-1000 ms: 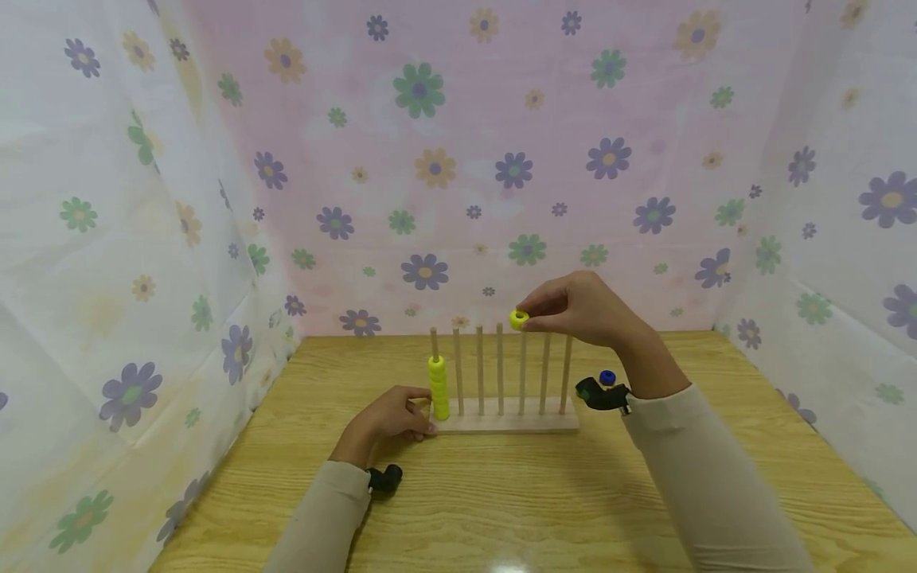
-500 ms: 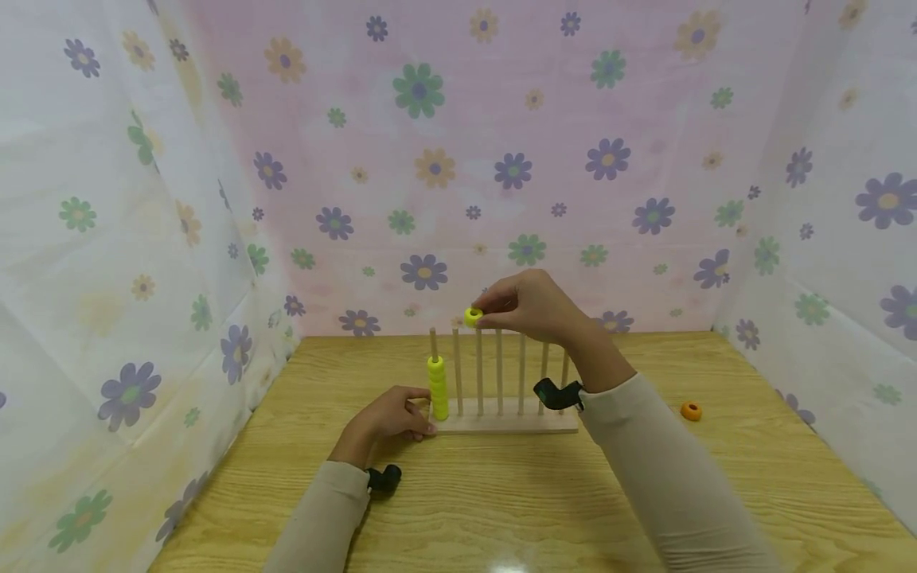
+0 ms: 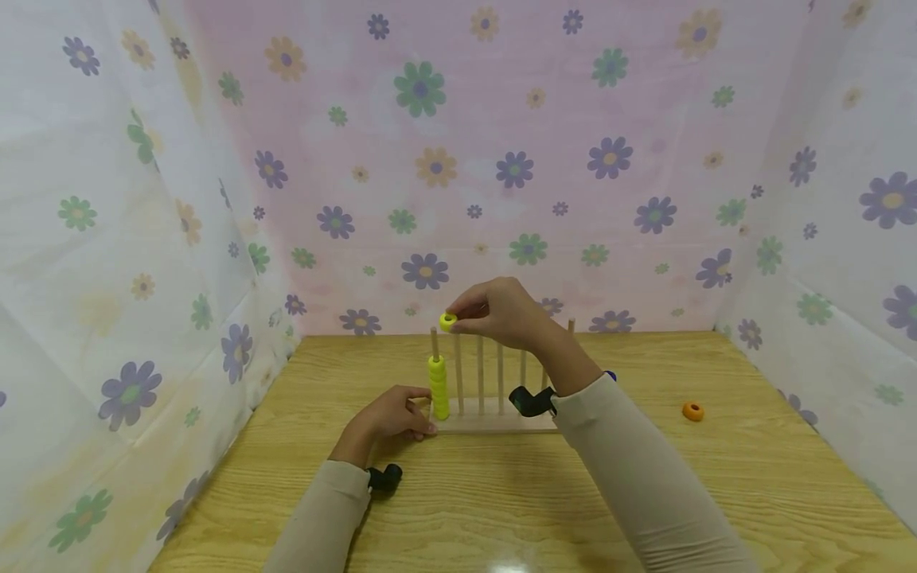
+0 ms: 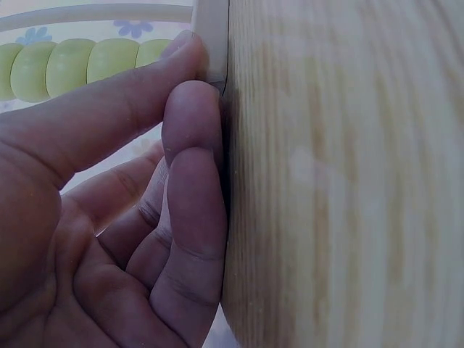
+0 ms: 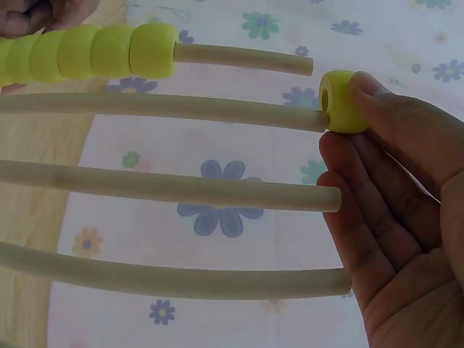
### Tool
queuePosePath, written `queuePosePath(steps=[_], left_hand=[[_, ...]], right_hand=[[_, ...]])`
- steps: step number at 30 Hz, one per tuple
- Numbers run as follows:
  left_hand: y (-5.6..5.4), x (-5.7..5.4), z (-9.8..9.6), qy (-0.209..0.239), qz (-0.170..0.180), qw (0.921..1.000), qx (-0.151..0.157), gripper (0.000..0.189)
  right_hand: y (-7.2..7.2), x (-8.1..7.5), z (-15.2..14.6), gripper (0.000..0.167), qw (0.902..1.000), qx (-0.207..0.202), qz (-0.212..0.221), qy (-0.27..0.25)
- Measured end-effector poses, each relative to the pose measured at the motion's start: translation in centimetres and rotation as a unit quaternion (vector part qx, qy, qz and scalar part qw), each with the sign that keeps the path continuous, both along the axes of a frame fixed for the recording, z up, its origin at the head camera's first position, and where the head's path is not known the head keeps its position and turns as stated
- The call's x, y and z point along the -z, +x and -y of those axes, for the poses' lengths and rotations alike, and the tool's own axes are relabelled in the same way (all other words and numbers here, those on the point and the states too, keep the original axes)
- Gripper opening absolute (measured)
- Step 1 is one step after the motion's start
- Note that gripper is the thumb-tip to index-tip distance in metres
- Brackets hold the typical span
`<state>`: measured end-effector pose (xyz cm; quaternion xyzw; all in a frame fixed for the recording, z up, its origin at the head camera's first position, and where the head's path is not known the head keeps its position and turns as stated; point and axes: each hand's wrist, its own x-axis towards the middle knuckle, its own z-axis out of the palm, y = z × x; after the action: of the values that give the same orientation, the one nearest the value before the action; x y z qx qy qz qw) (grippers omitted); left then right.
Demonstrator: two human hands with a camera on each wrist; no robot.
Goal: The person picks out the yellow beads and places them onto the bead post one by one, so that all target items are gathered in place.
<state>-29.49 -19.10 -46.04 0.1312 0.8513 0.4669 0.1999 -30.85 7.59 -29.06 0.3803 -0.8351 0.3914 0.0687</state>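
A wooden peg rack (image 3: 494,424) with a row of upright rods stands on the table. Its leftmost rod bears a stack of yellow beads (image 3: 438,390), leaving the rod's tip bare. My left hand (image 3: 392,412) grips the left end of the base, thumb at the front corner; the left wrist view shows its thumb and fingers (image 4: 192,203) against the wood. Between thumb and fingertips, my right hand (image 3: 505,314) pinches one yellow bead (image 5: 346,105). This bead is at the height of the rod tips, close to the second rod's tip and right of the stacked rod.
An orange bead (image 3: 692,411) lies on the table to the right. Part of a blue bead (image 3: 611,376) shows behind the right sleeve (image 3: 630,446). Flowered cloth (image 3: 458,159) hangs behind and on both sides of the wooden table (image 3: 458,501).
My right hand has carried the yellow bead leftward over the rods, from the middle of the rack to near its left end. The left hand has stayed in place.
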Motion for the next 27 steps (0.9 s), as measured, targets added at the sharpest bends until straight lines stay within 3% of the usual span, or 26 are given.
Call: queuePosePath(steps=[27], left_hand=[[-0.2,0.1,0.0,-0.001,-0.002,1.0,0.006,0.077]], right_hand=[[-0.3,0.4,1.2,0.016,0.9998,0.004,-0.019,0.002]])
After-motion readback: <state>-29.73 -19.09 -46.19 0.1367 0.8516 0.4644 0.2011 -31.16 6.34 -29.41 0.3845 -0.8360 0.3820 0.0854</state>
